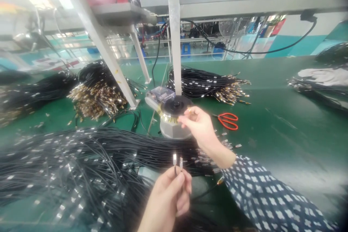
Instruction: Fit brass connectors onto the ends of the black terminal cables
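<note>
My left hand (170, 195) pinches two cable ends (177, 161) upright with tips level, just below my right hand (199, 125), which is closed on a small brass part (189, 110) at the round fixture (174, 119) rim; I judge that square, steady seating matters here.

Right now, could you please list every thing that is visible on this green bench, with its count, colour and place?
loose cables: many, black with silver tips, front left pile
left bundle: one, black with gold ends, back left
centre bundle: one, black with gold ends, back centre
small machine: one, grey with black round top, centre
scissors: one, red handles, right of the small machine
post: one, white, behind the small machine
bench: one, green
cable ends: two, silver-tipped, in the left hand
left hand: bottom centre
right hand: at the small machine's top, dotted sleeve
</note>
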`<state>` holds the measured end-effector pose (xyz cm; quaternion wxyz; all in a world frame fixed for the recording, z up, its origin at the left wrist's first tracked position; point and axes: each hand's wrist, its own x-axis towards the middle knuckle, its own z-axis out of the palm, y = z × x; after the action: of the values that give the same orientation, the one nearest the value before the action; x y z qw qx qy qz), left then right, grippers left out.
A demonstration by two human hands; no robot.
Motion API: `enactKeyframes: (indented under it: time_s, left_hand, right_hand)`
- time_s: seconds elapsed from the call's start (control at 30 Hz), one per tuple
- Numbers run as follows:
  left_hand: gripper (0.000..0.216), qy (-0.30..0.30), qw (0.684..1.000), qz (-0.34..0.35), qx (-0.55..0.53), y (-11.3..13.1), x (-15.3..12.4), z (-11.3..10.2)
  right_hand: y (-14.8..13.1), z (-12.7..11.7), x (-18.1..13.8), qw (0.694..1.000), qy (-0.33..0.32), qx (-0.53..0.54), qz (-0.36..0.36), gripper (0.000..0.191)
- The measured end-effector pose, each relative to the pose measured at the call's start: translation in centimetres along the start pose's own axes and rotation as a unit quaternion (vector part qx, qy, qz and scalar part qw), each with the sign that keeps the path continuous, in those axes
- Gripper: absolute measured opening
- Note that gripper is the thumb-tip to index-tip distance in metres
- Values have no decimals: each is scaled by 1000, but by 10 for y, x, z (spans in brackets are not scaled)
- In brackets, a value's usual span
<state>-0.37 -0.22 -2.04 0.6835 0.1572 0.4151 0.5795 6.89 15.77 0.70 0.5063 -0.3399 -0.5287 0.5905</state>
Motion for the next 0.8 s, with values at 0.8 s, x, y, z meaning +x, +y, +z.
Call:
enactKeyframes:
  time_s: [0.8]
  left_hand:
    - [28, 118, 975, 93, 161, 6, -8, 12]
  right_hand:
    - [-34, -62, -79, 904, -294, -270, 158, 55]
